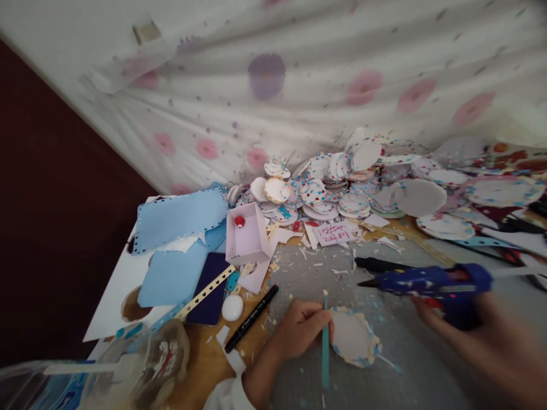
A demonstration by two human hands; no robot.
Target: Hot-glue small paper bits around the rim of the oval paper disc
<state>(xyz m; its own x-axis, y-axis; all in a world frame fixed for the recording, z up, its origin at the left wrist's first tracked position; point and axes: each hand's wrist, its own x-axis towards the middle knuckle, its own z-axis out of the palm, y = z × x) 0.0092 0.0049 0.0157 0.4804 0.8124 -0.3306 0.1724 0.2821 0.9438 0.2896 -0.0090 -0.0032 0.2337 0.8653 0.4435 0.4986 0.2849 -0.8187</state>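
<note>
My right hand, partly blurred, grips a blue hot glue gun whose dark nozzle points left above the grey work surface. My left hand is closed, with thumb and fingers pinched on a narrow teal stick that stands out above and below them. A tiny pale piece sits at the stick's upper end. Right beside those fingertips lies a round white disc with a ragged edge of pale yellow and blue bits. Whether the fingers also hold the disc's edge, I cannot tell.
Piled white discs with coloured edges line the back by a flowered curtain. Leftward are a pale box holding a red piece, a black marker, a white round lid, blue sheets and plastic containers.
</note>
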